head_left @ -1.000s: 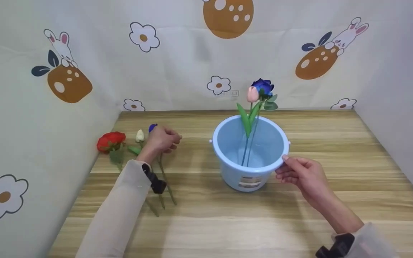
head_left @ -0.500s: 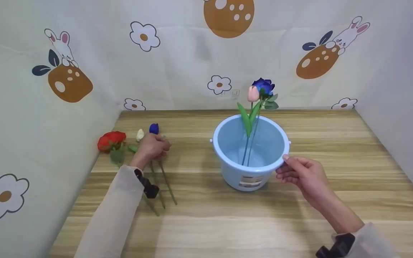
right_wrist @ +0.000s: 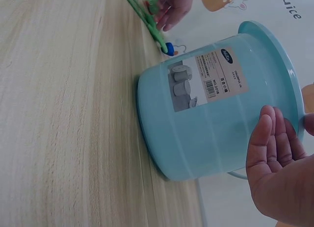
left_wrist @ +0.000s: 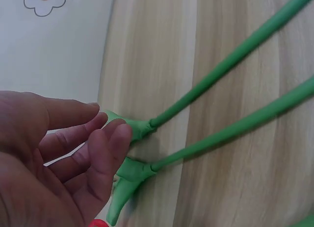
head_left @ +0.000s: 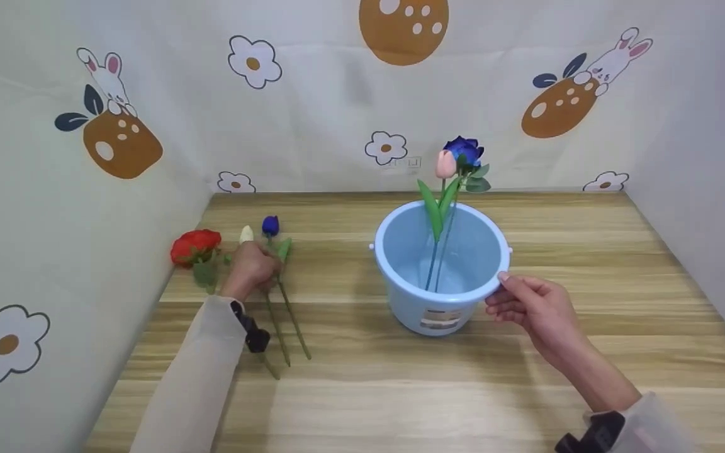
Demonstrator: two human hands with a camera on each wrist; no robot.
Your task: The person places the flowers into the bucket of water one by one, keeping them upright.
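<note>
My left hand (head_left: 250, 269) is over the flowers at the left of the table, its fingers loosely bent right beside the white tulip (head_left: 247, 233). In the left wrist view the fingertips overlap green leaves, with two green stems (left_wrist: 230, 65) running off to the right. A blue tulip (head_left: 270, 225) lies beside the white one, and a red flower (head_left: 196, 246) farther left. My right hand (head_left: 539, 305) grips the rim of a light blue bucket (head_left: 410, 305), thumb on top and fingers against the outside wall. A pink tulip (head_left: 445, 165) and a blue rose (head_left: 463, 151) stand inside it.
The wood-grain table (head_left: 362, 396) is bounded by a printed cloth wall (head_left: 312, 126) at the back and both sides. The bucket bears a paper label (right_wrist: 208, 80) on its front.
My left hand has moved left and toward me, from over the blue tulip to the white tulip, uncovering the blue one. The right hand stays on the bucket rim.
</note>
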